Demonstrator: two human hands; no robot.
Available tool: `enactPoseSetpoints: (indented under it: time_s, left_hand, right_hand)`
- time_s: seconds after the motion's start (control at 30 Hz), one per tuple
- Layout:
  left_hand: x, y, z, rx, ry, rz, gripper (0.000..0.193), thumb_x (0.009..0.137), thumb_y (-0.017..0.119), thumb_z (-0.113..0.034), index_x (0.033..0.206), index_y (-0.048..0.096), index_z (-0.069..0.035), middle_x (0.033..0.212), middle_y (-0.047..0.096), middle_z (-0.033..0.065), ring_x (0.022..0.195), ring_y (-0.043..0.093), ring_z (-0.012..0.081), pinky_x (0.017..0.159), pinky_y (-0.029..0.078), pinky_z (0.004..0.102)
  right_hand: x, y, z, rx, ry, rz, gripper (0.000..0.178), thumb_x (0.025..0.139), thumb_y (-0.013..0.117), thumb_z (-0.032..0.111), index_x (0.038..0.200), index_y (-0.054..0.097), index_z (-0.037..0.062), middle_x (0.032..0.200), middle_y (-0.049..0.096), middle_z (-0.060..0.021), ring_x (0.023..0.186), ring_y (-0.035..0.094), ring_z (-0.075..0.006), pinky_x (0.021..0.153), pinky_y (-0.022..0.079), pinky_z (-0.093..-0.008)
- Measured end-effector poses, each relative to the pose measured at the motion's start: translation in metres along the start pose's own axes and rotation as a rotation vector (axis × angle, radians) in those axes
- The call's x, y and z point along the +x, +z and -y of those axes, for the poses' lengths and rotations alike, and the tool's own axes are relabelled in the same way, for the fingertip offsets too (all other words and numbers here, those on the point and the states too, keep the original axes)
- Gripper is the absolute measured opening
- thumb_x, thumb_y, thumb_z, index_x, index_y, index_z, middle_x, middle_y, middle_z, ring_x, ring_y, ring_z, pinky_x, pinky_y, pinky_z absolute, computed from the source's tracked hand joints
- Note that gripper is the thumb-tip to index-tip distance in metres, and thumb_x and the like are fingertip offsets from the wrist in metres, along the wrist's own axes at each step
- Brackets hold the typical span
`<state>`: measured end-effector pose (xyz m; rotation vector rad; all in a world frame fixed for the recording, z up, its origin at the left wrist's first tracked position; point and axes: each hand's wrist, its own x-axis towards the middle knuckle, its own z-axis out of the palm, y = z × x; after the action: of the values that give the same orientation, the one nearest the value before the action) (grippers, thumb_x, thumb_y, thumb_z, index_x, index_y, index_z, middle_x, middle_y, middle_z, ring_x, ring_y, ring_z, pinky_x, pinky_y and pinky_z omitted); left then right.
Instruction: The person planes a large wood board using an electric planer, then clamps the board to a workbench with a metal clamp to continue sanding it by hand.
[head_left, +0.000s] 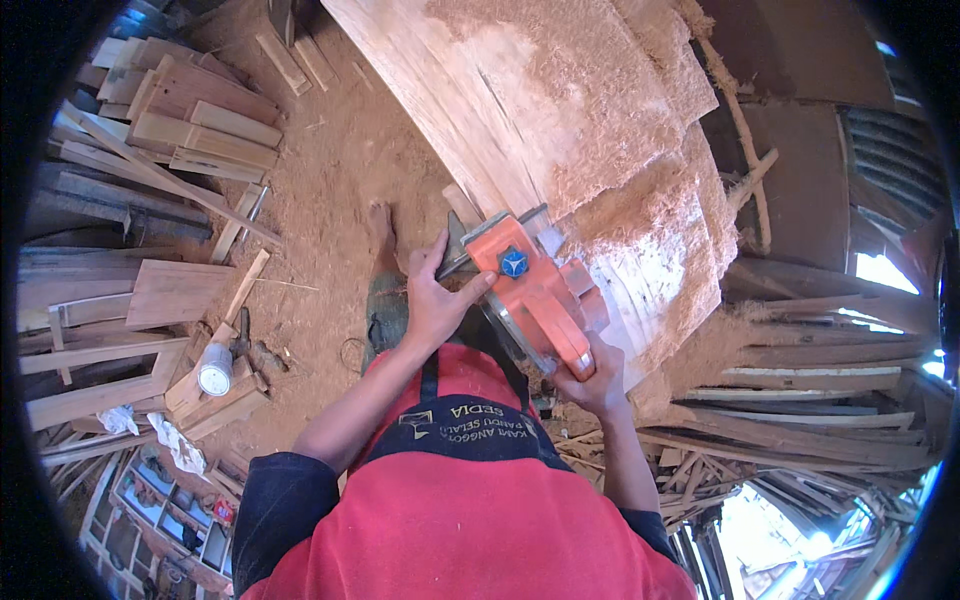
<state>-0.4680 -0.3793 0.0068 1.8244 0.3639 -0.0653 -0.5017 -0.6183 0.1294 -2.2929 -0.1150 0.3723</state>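
An orange electric hand planer (540, 300) with a blue round knob (513, 262) is held in front of my body, by the near end of a sawdust-covered workbench (500, 130). My right hand (597, 378) is wrapped round its rear handle. My left hand (440, 300) grips its left side, thumb on the orange body. The left fingers reach along a dark flat piece (456, 245) beside the planer; whether it belongs to the tool I cannot tell. The planer's underside is hidden.
Shavings (650, 230) lie thick over the bench. Stacked boards (205, 110) line the left, near a white-lidded container (215, 370) and a compartmented tray (170, 510). More long boards (820, 420) are piled at right. Sawdust covers the floor (320, 200).
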Motion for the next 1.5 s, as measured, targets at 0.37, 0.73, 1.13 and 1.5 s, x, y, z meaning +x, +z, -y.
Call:
enactPoseSetpoints:
  time_s: [0.37,0.73,1.13,1.5]
  left_hand:
    - [0.022,-0.012,0.001,-0.020,-0.003,-0.013,0.097,0.069,0.090,-0.042,0.139,0.050,0.011,0.109,0.056,0.0163,0.106,0.057,0.0271,0.098,0.045,0.0354]
    - [0.050,-0.024,0.009,-0.059,0.004,-0.046,0.095,0.068,0.091,-0.042,0.137,0.052,0.011,0.110,0.058,0.0182,0.106,0.059,0.0282,0.098,0.046,0.0360]
    - [0.087,-0.045,0.014,-0.066,0.030,-0.066,0.093,0.068,0.092,-0.038,0.137,0.053,0.011,0.112,0.058,0.0182,0.106,0.058,0.0275,0.099,0.046,0.0365]
    - [0.147,-0.082,0.009,-0.159,-0.053,-0.045,0.092,0.071,0.091,-0.037,0.139,0.051,0.009,0.119,0.057,0.0162,0.114,0.059,0.0260,0.101,0.046,0.0355]
  right_hand:
    - [0.021,0.008,0.011,0.004,0.051,0.053,0.036,0.071,0.074,0.011,0.105,0.066,0.0048,0.082,0.068,-0.0148,0.073,0.071,-0.0285,0.066,0.055,-0.0365]
    - [0.047,0.018,0.020,0.009,-0.009,0.022,0.030,0.073,0.069,0.009,0.102,0.066,0.0022,0.072,0.066,-0.0144,0.064,0.070,-0.0264,0.061,0.053,-0.0348]
    - [0.083,0.030,0.034,-0.025,-0.023,0.078,0.043,0.068,0.078,0.015,0.107,0.065,0.0046,0.087,0.070,-0.0169,0.078,0.071,-0.0367,0.069,0.056,-0.0419]
    - [0.145,0.049,0.071,0.043,-0.031,0.047,0.037,0.068,0.076,0.015,0.100,0.064,0.0022,0.082,0.067,-0.0177,0.073,0.070,-0.0369,0.066,0.054,-0.0431]
